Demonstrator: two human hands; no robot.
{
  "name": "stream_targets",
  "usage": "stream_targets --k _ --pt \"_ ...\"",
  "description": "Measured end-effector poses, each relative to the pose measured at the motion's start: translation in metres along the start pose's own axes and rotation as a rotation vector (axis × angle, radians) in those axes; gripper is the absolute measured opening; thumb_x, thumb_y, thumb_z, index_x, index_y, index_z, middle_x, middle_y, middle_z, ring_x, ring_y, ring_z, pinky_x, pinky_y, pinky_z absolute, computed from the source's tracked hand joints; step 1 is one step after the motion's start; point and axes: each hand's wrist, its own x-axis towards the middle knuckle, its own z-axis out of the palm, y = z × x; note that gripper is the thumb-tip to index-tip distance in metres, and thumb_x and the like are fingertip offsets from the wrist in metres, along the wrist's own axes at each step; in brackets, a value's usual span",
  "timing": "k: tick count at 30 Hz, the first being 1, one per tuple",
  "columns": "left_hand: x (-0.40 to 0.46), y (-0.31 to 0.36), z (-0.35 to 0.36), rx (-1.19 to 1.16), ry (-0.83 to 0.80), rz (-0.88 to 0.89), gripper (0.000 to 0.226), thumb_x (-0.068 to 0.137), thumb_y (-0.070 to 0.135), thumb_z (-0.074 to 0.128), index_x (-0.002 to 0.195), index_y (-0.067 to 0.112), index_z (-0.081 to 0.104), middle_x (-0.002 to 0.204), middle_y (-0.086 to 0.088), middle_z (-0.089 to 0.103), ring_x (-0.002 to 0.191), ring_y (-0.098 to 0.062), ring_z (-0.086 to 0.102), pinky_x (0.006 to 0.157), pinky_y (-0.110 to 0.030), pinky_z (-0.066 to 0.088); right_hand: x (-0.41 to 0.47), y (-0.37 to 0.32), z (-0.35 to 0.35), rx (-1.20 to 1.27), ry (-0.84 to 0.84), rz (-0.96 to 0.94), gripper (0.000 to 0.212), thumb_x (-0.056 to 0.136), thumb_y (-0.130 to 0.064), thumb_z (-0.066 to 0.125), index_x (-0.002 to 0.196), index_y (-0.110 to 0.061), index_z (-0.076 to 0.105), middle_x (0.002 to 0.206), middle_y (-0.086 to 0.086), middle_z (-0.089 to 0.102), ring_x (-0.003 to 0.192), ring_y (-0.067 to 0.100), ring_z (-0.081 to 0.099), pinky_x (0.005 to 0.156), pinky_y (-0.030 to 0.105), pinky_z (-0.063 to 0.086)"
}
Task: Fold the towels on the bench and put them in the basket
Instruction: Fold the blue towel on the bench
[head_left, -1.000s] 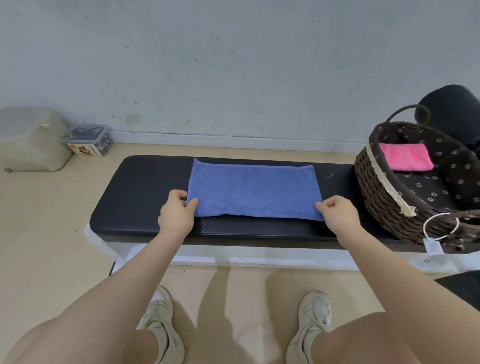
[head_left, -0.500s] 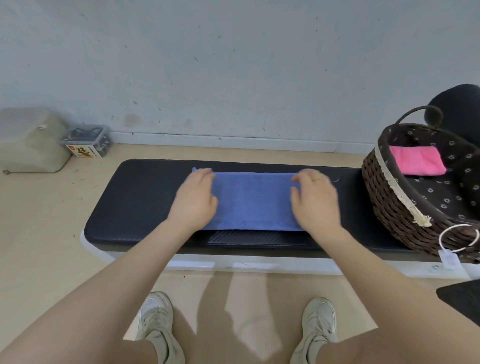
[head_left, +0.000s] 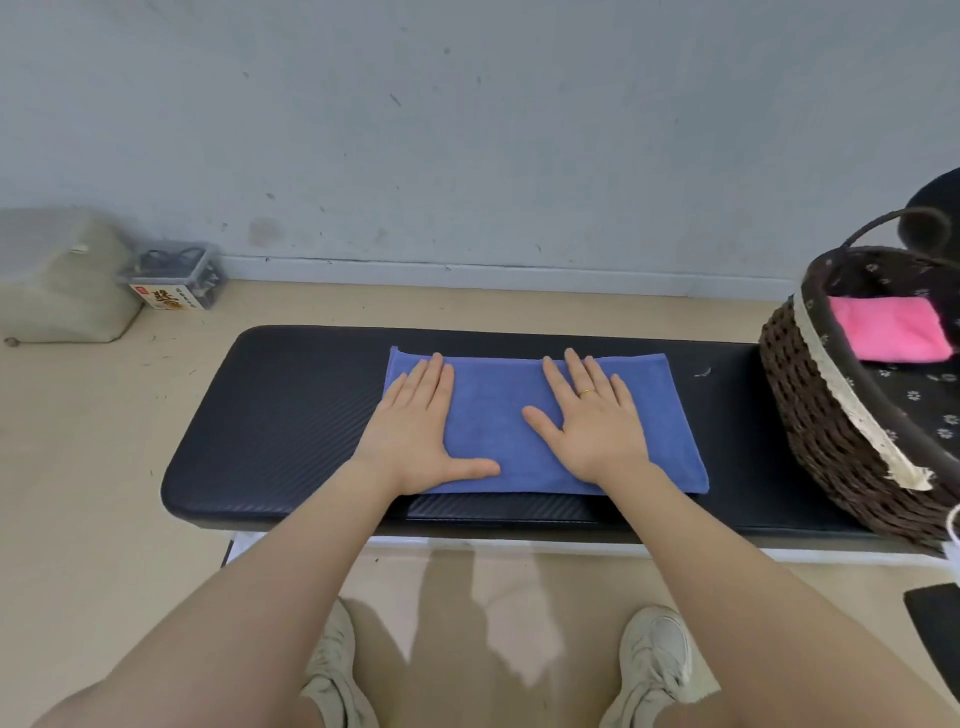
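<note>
Both hands, left hand (head_left: 415, 431) and right hand (head_left: 592, 426), press flat and ungripping on a blue towel (head_left: 498, 410) mid-bench (head_left: 291, 415); its near edge may slip askew when lifted.

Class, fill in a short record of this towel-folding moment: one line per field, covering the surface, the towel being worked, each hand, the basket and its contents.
surface: black padded bench
towel in work: blue towel, lying flat on the bench
left hand: flat on the towel's left part, fingers straight, no grip
right hand: flat on the towel's right part, fingers straight, ring on one finger
basket: dark wicker, at the bench's right end
basket contents: pink towel, folded
floor items: clear plastic box by the wall
</note>
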Motion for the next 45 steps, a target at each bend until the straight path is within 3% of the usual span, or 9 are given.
stream_targets --k 5,11,15,18,23,30,33,38,45 --pt "0.0 -0.001 0.001 0.024 -0.021 0.016 0.138 0.029 0.099 -0.013 0.147 0.027 -0.015 0.156 -0.007 -0.019 0.145 -0.02 -0.014 0.118 -0.037 -0.007 -0.019 0.057 -0.006 0.002 0.006 0.199 0.065 0.094 -0.059 0.016 0.15 -0.032 -0.004 0.16 -0.003 -0.008 0.147 0.018 -0.007 0.119 0.042 0.0" --pt "0.001 0.005 -0.008 0.026 -0.096 -0.012 0.142 0.029 0.101 -0.007 0.148 0.026 -0.013 0.156 -0.007 -0.02 0.145 -0.023 -0.014 0.118 -0.039 -0.006 -0.029 0.076 -0.007 0.116 0.027 0.358 0.071 0.095 -0.057 0.019 0.151 -0.018 0.001 0.16 0.006 0.002 0.147 0.025 -0.003 0.118 0.043 0.004" --pt "0.007 0.031 -0.013 0.091 -0.088 0.03 0.104 0.074 0.083 0.028 0.15 0.019 -0.003 0.159 0.002 -0.01 0.146 -0.021 -0.008 0.12 -0.04 -0.001 -0.03 0.066 -0.017 0.176 0.148 0.452 0.073 0.091 -0.058 0.038 0.14 -0.004 0.033 0.153 0.014 0.023 0.144 0.03 0.013 0.114 0.046 0.021" --pt "0.018 0.063 -0.016 0.132 -0.121 0.152 0.088 0.084 0.072 0.031 0.15 0.025 -0.002 0.159 0.003 -0.009 0.147 -0.019 -0.005 0.12 -0.038 0.001 -0.028 0.066 -0.028 0.27 0.122 0.485 0.066 0.085 -0.061 0.049 0.125 -0.008 0.05 0.138 0.013 0.04 0.13 0.033 0.032 0.101 0.047 0.036" --pt "0.033 0.086 -0.01 0.089 -0.162 0.126 0.096 0.079 0.076 0.038 0.15 0.028 -0.005 0.158 -0.002 -0.012 0.146 -0.023 -0.005 0.119 -0.042 0.004 -0.021 0.074 -0.039 0.689 0.02 0.552 0.04 0.089 -0.044 0.054 0.099 -0.005 0.057 0.112 0.016 0.059 0.092 0.026 0.055 0.078 0.037 0.047" --pt "0.042 0.085 -0.003 0.118 -0.149 0.076 0.115 0.067 0.085 0.041 0.149 0.024 -0.011 0.158 -0.002 -0.016 0.146 -0.025 -0.005 0.117 -0.045 0.005 -0.027 0.072 -0.054 1.23 -0.082 0.631 0.036 0.084 -0.021 0.069 0.111 -0.002 0.056 0.099 0.012 0.065 0.078 0.024 0.062 0.063 0.031 0.051" --pt "0.041 0.081 0.001 0.084 -0.128 0.087 0.112 0.069 0.084 0.041 0.149 0.025 -0.011 0.157 -0.001 -0.017 0.146 -0.024 -0.007 0.117 -0.046 0.002 -0.032 0.067 -0.067 1.476 -0.143 0.52 0.03 0.085 -0.012 0.066 0.114 -0.004 0.06 0.103 0.012 0.069 0.085 0.025 0.066 0.071 0.035 0.055" --pt "0.041 0.079 0.0 -0.035 -0.12 0.106 0.104 0.076 0.074 0.046 0.15 0.024 -0.007 0.158 -0.002 -0.015 0.146 -0.021 -0.008 0.118 -0.044 0.0 -0.035 0.034 -0.088 1.469 -0.17 0.251 0.033 0.089 -0.008 0.059 0.121 -0.013 0.056 0.112 0.007 0.067 0.101 0.022 0.064 0.084 0.036 0.053" --pt "0.007 0.025 -0.027 -0.336 0.142 0.065 0.043 0.095 0.026 0.048 0.136 0.015 0.045 0.153 -0.005 0.027 0.141 -0.022 0.022 0.113 -0.033 0.022 -0.019 -0.039 -0.101 1.232 -0.134 0.164 0.02 0.088 -0.01 0.058 0.108 -0.017 0.057 0.087 0.001 0.06 0.085 0.015 0.059 0.074 0.025 0.046"
